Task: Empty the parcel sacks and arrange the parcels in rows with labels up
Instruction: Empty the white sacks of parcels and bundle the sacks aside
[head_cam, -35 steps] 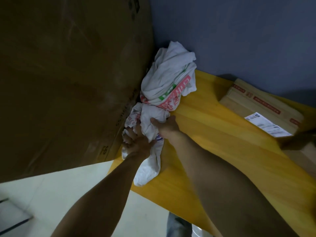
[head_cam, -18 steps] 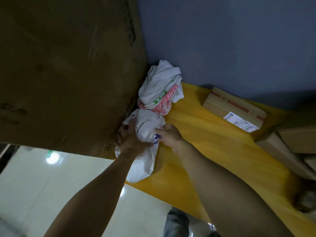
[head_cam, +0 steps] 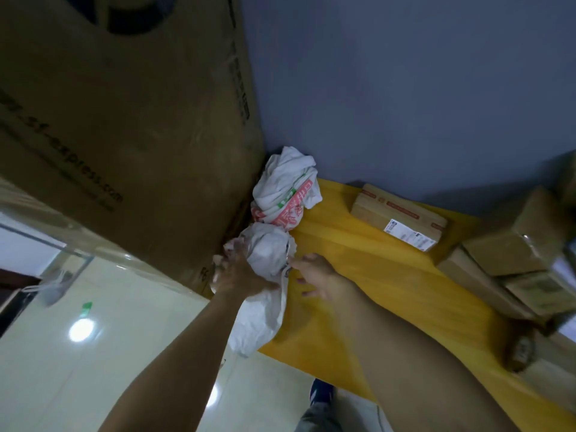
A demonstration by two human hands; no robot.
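A view from above of two bare arms reaching to the far left corner of a yellow surface [head_cam: 358, 294]. A crumpled white woven sack [head_cam: 269, 260] lies at that corner, its lower end hanging over the near edge above a pale tiled floor [head_cam: 93, 353]. The left hand [head_cam: 240, 277] grips the sack's left side, fingers curled into the cloth, though blur hides the detail. The right hand [head_cam: 319, 275] sits just beside the sack's right side, fingers loosely spread and holding nothing, the topmost ones touching the cloth. Just behind lies a second white sack with red and green print [head_cam: 286, 188], bunched up against a blue-grey wall [head_cam: 405, 88] and a large brown cardboard box [head_cam: 124, 120] that stands to the left. Farther right on the surface, a flat brown cardboard parcel [head_cam: 399, 216] lies by the wall with its white label [head_cam: 408, 236] facing up. At the right edge is a stack of brown cardboard parcels [head_cam: 514, 254].
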